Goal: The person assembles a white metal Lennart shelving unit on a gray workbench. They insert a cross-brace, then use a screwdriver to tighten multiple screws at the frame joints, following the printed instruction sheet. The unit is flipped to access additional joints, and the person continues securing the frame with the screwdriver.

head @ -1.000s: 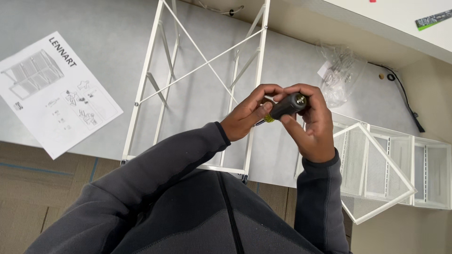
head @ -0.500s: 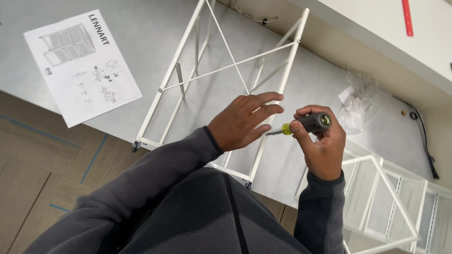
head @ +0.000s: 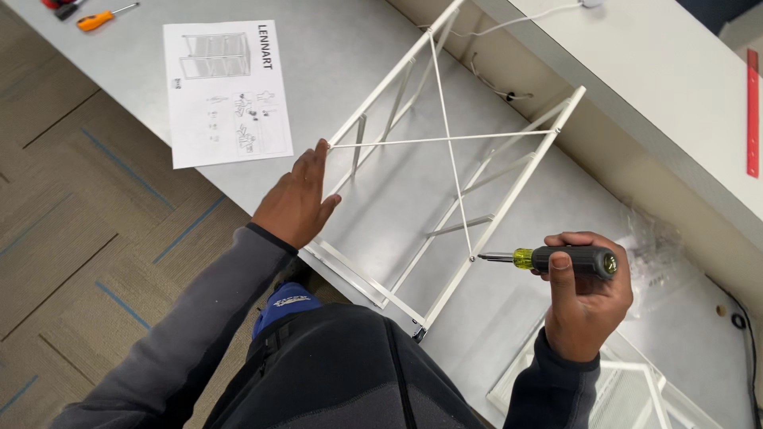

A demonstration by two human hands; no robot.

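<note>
The white metal frame (head: 445, 183) lies flat on the grey table (head: 334, 56), running from the lower middle of the picture up toward the upper right, with two thin wires crossing over its open middle. The left hand (head: 296, 199) rests on the frame's left rail, left of centre, palm down, fingers held loosely together and pointing up the rail. Half a second ago this hand was next to the right hand with its fingers fanned out beside the tool; it has since moved away to the left and settled on the rail.

The right hand (head: 584, 298), at the lower right, is wrapped in a fist around the black handle of a screwdriver (head: 548, 259). The tool lies nearly level, yellow collar showing, and its tip touches the frame's right rail where a cross wire ends. Earlier the screwdriver was held clear of the frame, between both hands.

The instruction sheet (head: 226, 91) lies on the table at the upper left, well apart from both hands. An orange-handled screwdriver (head: 99, 17) sits at the top left corner. A clear plastic bag (head: 664, 254) lies just right of the right hand.
</note>
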